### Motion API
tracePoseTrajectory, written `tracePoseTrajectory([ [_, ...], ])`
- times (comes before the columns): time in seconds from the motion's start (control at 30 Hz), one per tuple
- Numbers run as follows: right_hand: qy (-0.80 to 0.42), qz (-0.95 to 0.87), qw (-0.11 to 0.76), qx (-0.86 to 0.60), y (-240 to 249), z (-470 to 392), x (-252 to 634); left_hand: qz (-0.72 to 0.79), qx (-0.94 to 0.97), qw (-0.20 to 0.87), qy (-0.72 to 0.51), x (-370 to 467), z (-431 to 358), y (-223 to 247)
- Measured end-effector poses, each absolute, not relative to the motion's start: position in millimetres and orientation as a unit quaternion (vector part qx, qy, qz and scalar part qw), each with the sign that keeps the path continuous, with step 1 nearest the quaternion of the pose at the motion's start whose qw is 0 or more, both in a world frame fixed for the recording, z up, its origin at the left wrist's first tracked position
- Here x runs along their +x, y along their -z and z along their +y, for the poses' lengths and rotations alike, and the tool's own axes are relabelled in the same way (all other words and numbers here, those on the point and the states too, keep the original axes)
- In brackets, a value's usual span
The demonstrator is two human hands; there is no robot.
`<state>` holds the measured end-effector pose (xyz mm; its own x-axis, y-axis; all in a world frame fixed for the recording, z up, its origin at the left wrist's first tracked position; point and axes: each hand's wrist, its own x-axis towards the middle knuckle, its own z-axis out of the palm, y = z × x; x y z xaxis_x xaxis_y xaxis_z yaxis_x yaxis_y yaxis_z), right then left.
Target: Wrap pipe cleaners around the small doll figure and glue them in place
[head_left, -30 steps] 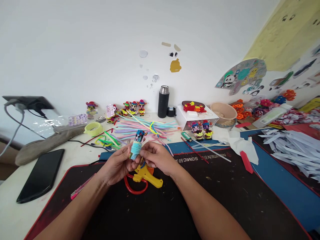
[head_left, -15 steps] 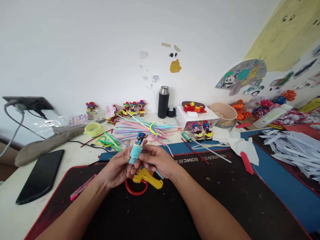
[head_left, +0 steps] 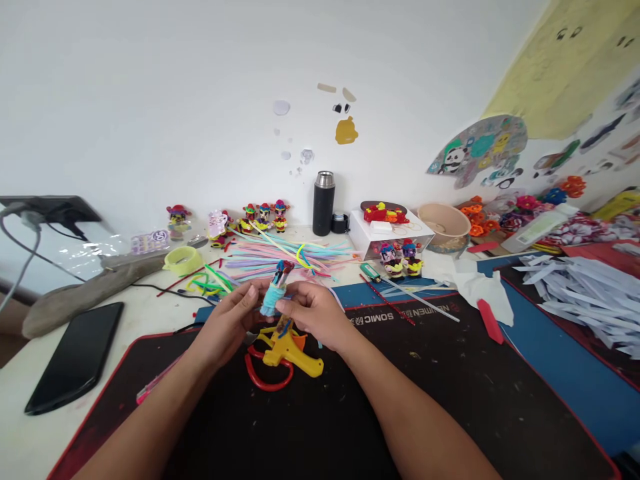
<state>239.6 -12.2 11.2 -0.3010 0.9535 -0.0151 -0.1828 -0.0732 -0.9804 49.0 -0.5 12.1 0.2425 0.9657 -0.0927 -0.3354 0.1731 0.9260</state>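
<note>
Between my two hands, above the dark mat, is a small pipe-cleaner doll [head_left: 273,298] with a pale blue body and a blue and red top. My right hand [head_left: 316,312] pinches its body between thumb and fingers. From the left, my left hand [head_left: 234,317] curls around its side with the thumb raised; the fingertips behind the doll are partly hidden. Just below lies a yellow glue gun [head_left: 296,355]. A red-handled pair of scissors [head_left: 267,385] rests partly under it.
Loose pastel pipe cleaners [head_left: 270,259] spread behind my hands. Finished dolls [head_left: 264,217] stand along the wall near a black thermos [head_left: 323,203]. Two more dolls [head_left: 400,260] stand before a white box [head_left: 395,230]. A phone [head_left: 75,357] lies left; white paper strips [head_left: 585,293] lie right.
The doll has turned and tilted in my hands, showing more of its red and blue top. My left thumb has lifted off its body. The view has shifted slightly.
</note>
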Motion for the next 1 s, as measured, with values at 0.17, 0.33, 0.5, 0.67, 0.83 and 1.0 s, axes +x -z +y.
tracePoseTrajectory([
  [0.17, -0.538, -0.57, 0.44, -0.438, -9.3, -11.7, 242.1, 0.417, 0.508, 0.584, -0.476, 44.1, 1.1, -12.5],
  [0.33, -0.492, -0.596, 0.433, -0.463, -2.8, -12.5, 239.0, 0.421, 0.533, 0.574, -0.457, 48.3, -0.7, -15.6],
  [0.5, -0.481, -0.609, 0.433, -0.458, -0.9, -12.3, 239.1, 0.417, 0.514, 0.584, -0.47, 50.2, -0.1, -13.9],
  [0.67, -0.488, -0.607, 0.441, -0.447, -3.1, -12.5, 239.5, 0.402, 0.448, 0.63, -0.491, 48.8, 2.8, -8.8],
  [0.83, -0.455, -0.63, 0.435, -0.455, -5.3, -13.9, 239.5, 0.394, 0.4, 0.663, -0.494, 48.9, 4.7, -6.1],
  [1.0, -0.424, -0.647, 0.43, -0.465, -5.7, -15.0, 239.3, 0.407, 0.372, 0.664, -0.505, 50.0, 6.8, -2.6],
])
